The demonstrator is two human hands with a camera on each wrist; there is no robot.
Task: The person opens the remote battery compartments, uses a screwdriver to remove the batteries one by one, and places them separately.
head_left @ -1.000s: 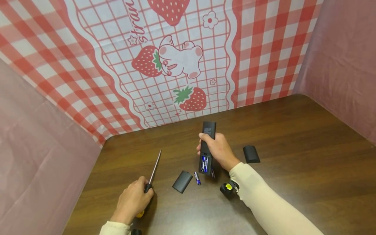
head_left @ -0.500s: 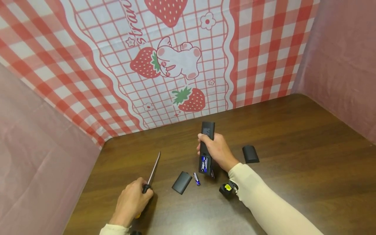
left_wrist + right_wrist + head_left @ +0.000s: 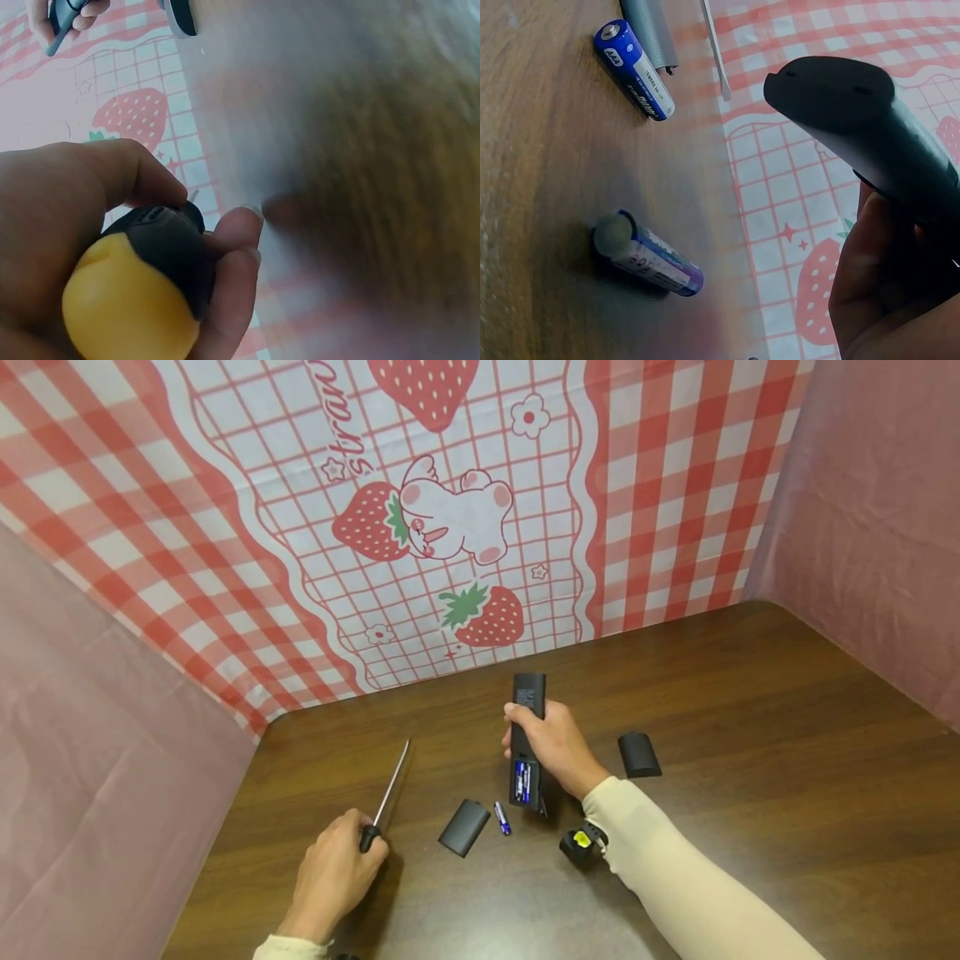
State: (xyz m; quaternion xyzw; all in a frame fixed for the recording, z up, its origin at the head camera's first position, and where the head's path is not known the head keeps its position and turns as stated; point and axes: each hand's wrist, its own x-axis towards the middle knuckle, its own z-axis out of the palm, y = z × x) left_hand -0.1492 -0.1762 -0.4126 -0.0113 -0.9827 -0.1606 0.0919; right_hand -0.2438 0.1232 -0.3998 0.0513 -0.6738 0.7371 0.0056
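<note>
In the head view my right hand [image 3: 562, 747] grips a black remote control [image 3: 529, 689] above the table, back side up, thumb across it. Its lower end has an uncovered compartment with blue batteries [image 3: 523, 781] inside. My left hand [image 3: 333, 872] holds a screwdriver [image 3: 392, 787] with its long metal shaft pointing away. Its yellow and black handle [image 3: 127, 300] fills the palm in the left wrist view. Between the hands lie a black cover [image 3: 464, 828] and a blue AAA battery [image 3: 502, 818]. Another loose battery [image 3: 649, 255] lies on the table below the remote in the right wrist view.
A second black, curved cover [image 3: 639, 754] lies on the brown wooden table [image 3: 750, 760], right of the right hand. A red-and-white strawberry cloth [image 3: 450, 527] hangs along the back edge. Pink cloths [image 3: 870, 527] close off both sides.
The screwdriver has tilted slightly in my left hand, and its yellow handle end has gone out of sight in the head view. My right hand keeps the remote almost in place.
</note>
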